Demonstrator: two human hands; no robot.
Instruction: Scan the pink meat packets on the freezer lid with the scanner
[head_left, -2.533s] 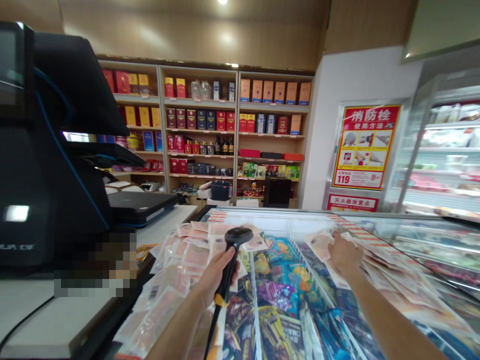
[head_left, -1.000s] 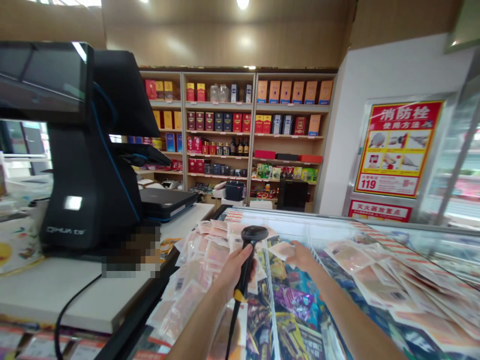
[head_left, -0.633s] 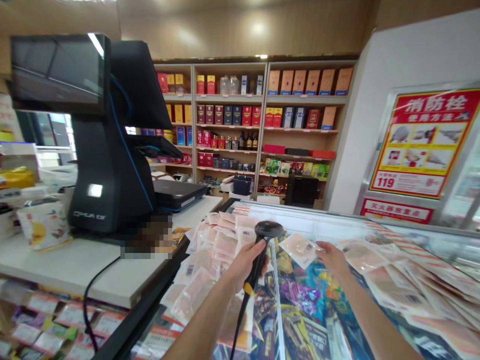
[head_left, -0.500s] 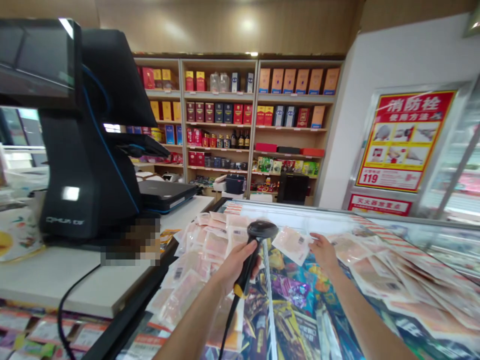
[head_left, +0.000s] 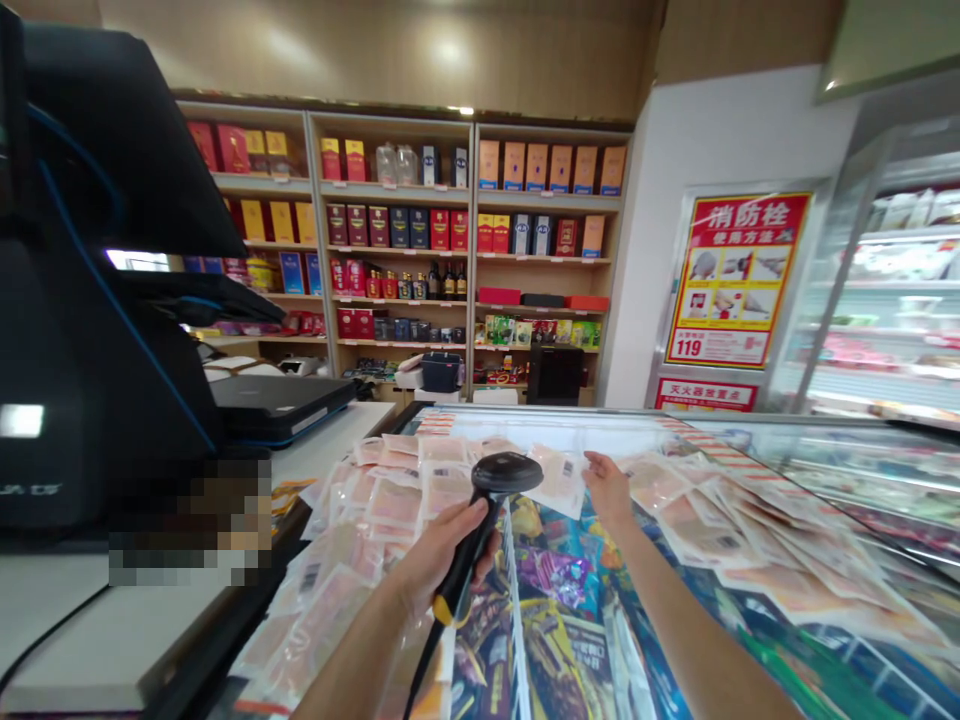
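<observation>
My left hand (head_left: pixel 450 555) is wrapped round the grip of a black and yellow barcode scanner (head_left: pixel 504 473), its head up and its cord trailing down toward me. Just right of the scanner head, a clear flat packet (head_left: pixel 559 478) with a pinkish content and a small printed label is partly covered by it. The fingers of my right hand (head_left: pixel 609 490) pinch the packet's right edge. Many similar packets (head_left: pixel 394 500) lie spread on the glass to the left. Another overlapping row of packets (head_left: pixel 735 530) fans out on the right.
Under the glass, a chest freezer holds colourful bags (head_left: pixel 559 575). A black checkout terminal (head_left: pixel 97 300) stands on a white counter (head_left: pixel 172 600) at left. Shelves (head_left: pixel 397 195) of boxes and bottles line the back wall, and a red and yellow sign (head_left: pixel 739 280) hangs at right.
The view has turned to the right. The scanner head has come closer to the packet and now overlaps its left side. Both hands keep their hold.
</observation>
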